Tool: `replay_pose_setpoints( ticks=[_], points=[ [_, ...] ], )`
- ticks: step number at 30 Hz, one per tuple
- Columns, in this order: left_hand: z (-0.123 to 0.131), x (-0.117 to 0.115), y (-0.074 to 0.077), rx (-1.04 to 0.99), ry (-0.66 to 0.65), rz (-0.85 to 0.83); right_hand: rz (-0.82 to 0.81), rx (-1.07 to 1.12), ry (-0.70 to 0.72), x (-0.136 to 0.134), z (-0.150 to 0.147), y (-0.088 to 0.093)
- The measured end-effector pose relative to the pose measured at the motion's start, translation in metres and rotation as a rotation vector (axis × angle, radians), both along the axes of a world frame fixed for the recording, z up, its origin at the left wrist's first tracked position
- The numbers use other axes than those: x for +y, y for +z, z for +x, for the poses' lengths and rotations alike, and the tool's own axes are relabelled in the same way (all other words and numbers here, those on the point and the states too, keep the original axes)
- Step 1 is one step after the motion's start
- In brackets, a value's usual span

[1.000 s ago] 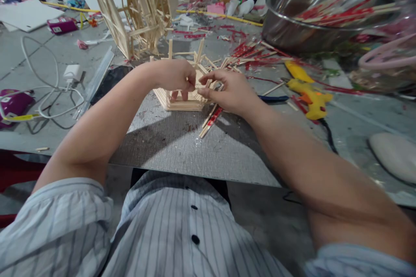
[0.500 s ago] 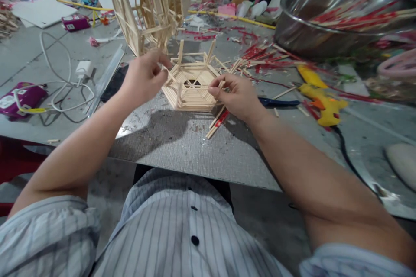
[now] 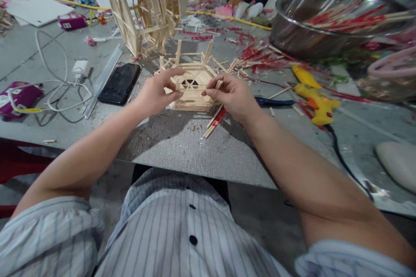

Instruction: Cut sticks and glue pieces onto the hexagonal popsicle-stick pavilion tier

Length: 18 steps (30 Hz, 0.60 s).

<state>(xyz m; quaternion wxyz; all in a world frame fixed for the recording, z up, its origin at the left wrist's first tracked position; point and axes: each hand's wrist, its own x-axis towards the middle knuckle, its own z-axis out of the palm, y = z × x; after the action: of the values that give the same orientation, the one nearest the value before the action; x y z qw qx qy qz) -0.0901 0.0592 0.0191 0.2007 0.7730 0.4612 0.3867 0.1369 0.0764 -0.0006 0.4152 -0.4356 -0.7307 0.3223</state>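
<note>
A small hexagonal frame of pale wooden sticks (image 3: 192, 83) stands on a grey textured board (image 3: 195, 147), with upright sticks at its corners. My left hand (image 3: 158, 91) pinches at the frame's near left edge, fingers curled. My right hand (image 3: 231, 95) pinches at the near right edge. A thin wooden stick spans between the two pinches, over the frame's front. Loose sticks with red ends (image 3: 213, 121) lie under my right wrist.
A tall stick tower (image 3: 143, 8) stands behind the frame. A black phone (image 3: 119, 83), a clear ruler, a white charger and cable (image 3: 79, 69) lie left. A yellow glue gun (image 3: 313, 95), blue-handled tool and steel bowl of sticks (image 3: 328, 21) sit right.
My left hand came down from the frame's upper left corner to its near left edge. Earlier both hands were pinched together over the frame's middle. The phone, hidden by my arm before, now shows.
</note>
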Motion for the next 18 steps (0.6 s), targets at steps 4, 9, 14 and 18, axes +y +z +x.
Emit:
replay_pose_setpoints(
  ticks=[4,9,14,18],
  points=[
    [0.003,0.004,-0.004,0.021,-0.008,0.0,-0.014,-0.021,-0.007,0.0,0.0,0.001],
    [0.004,0.007,-0.006,0.052,0.001,0.018,-0.061,0.105,0.045,0.002,0.0,-0.001],
    [0.004,0.009,-0.007,0.032,-0.015,-0.001,-0.078,0.225,0.102,0.005,0.0,-0.004],
    [0.004,0.011,-0.008,-0.014,-0.048,-0.045,-0.087,0.219,0.111,0.006,0.001,-0.004]
  ],
)
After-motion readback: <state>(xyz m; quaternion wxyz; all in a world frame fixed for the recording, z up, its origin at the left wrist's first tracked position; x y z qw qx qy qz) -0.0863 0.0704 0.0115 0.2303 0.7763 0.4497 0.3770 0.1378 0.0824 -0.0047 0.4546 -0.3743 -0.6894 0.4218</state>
